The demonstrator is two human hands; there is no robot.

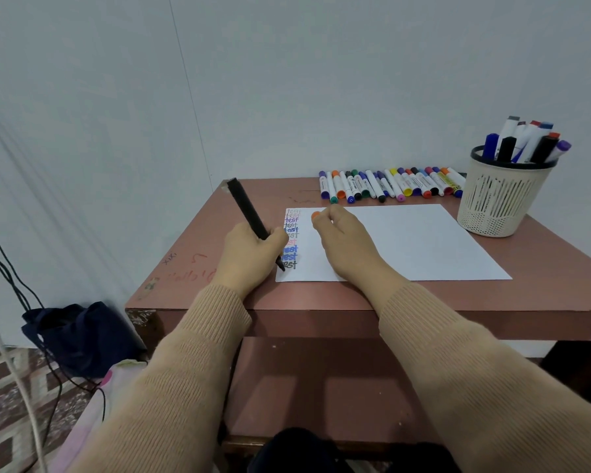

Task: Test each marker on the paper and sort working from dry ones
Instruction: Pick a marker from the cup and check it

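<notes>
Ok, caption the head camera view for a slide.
Left hand presses a black marker to the paper; right hand holds an orange cap.

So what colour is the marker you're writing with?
Black: the marker in the left hand shows clearly in the head view.

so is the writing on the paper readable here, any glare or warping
Head view: soft even light, no glare on the paper; the test column is legible, partly hidden by the left hand gripping the black marker; the orange cap in the right hand looks slightly soft; wide-angle lens bends the wall seam.
</notes>
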